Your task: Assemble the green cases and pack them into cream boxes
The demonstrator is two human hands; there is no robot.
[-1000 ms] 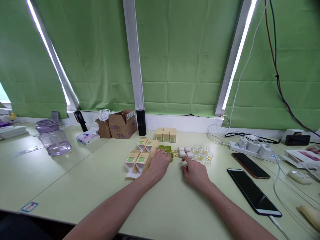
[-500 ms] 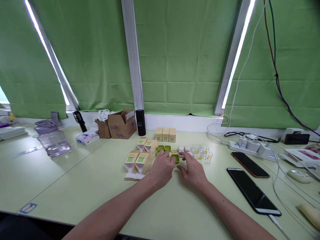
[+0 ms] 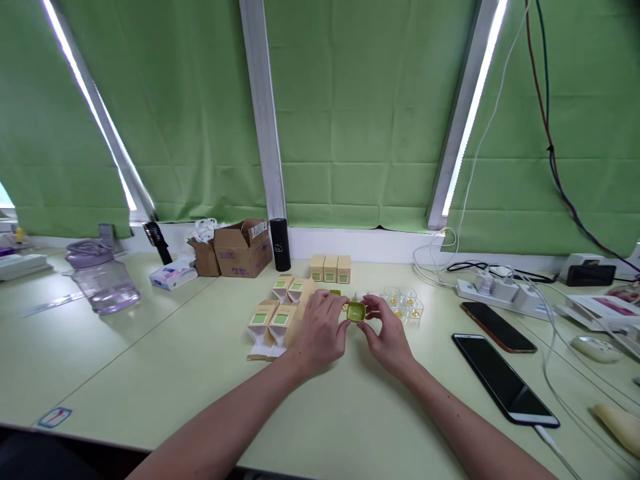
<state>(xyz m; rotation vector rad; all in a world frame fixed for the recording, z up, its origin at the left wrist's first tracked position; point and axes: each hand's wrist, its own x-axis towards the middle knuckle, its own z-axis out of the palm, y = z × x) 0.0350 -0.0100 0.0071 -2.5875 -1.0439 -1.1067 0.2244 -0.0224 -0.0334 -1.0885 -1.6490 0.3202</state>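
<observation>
Four open kraft boxes [image 3: 281,319] beside left hand [image 3: 320,327], fingers part-curled, palm down, thumb and fingers on the cup's left side; three closed boxes [image 3: 330,269] behind. One green cup [image 3: 356,312] gripped between both hands, right hand [image 3: 390,337] pinching its right side, thumb below index; four clear cups [image 3: 415,309] just right, forearms converging.

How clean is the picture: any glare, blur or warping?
Head view: white daylight strips beside grey window frames look blown out; head view: those frames lean outward, probably wide-angle warping; head view: shadows on the pale green tabletop are soft; head view: the square olive-green cup between bare left hand and bare right hand shows no obvious blur, but fine detail is too small to read.
</observation>
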